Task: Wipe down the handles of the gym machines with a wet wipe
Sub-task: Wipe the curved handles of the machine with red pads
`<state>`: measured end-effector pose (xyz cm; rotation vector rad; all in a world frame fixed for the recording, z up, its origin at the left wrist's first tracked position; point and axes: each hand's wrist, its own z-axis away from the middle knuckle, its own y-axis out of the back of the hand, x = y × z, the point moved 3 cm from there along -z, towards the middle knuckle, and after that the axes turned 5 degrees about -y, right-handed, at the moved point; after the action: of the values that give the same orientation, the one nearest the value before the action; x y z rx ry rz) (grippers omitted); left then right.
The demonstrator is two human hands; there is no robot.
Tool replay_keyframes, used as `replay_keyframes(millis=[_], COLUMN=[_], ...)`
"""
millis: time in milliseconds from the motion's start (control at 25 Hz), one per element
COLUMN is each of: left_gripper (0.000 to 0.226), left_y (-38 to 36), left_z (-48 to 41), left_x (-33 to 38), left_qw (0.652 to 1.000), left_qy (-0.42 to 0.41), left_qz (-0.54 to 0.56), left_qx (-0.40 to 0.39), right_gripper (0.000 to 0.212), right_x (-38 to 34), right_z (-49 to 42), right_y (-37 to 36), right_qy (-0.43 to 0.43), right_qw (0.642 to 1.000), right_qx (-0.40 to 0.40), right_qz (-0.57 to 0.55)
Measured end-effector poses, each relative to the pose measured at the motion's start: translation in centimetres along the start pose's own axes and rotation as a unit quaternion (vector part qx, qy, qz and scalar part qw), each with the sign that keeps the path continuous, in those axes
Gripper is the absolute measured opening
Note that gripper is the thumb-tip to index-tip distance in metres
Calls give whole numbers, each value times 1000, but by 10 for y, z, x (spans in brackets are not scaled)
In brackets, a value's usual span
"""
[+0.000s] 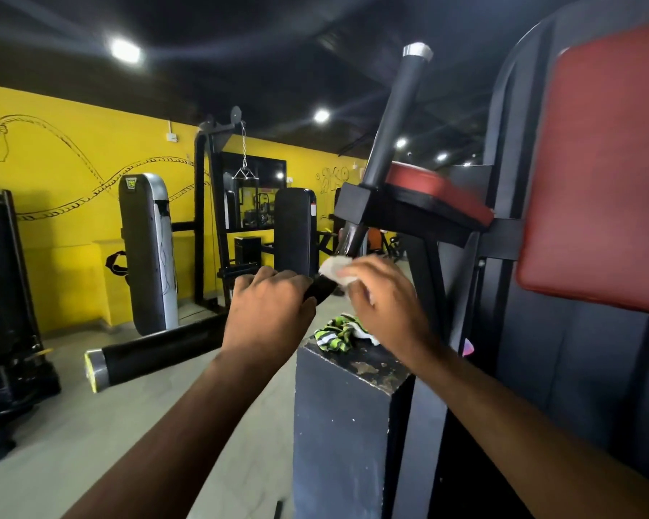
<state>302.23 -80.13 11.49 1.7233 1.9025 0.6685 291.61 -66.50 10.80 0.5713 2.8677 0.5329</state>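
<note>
A black machine handle (pixel 321 288) slants down from under the red arm pad (pixel 431 189). My left hand (pixel 270 305) is closed around its lower end. My right hand (pixel 381 294) presses a crumpled white wet wipe (pixel 334 267) against the handle just above my left hand. A second, upright black handle (pixel 394 114) with a silver cap rises above the arm pad.
A green-and-white cloth (pixel 340 333) lies on top of a black metal block (pixel 349 413) below my hands. A red back pad (pixel 600 170) fills the right. Other black machines (pixel 147 252) and a roller pad (pixel 154 350) stand on the grey floor by the yellow wall.
</note>
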Motion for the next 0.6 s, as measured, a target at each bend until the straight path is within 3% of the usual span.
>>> replay_keyframes(millis=[120, 200, 480, 600], left_gripper=[29, 34, 52, 52], left_y=[0, 1, -2, -6], left_z=[-19, -38, -86, -104], left_x=[3, 4, 10, 13], left_qw=[999, 995, 979, 978], left_qy=[-9, -9, -25, -72], left_qz=[37, 82, 152, 132], left_qx=[27, 62, 132, 144], right_gripper=[19, 17, 19, 38], right_x=[9, 14, 21, 28], right_z=[-32, -57, -109, -121], right_y=[39, 56, 75, 64], right_qy=[22, 52, 194, 278], right_qw=[992, 986, 960, 908], right_qx=[108, 129, 58, -24], right_qz=[57, 95, 195, 312])
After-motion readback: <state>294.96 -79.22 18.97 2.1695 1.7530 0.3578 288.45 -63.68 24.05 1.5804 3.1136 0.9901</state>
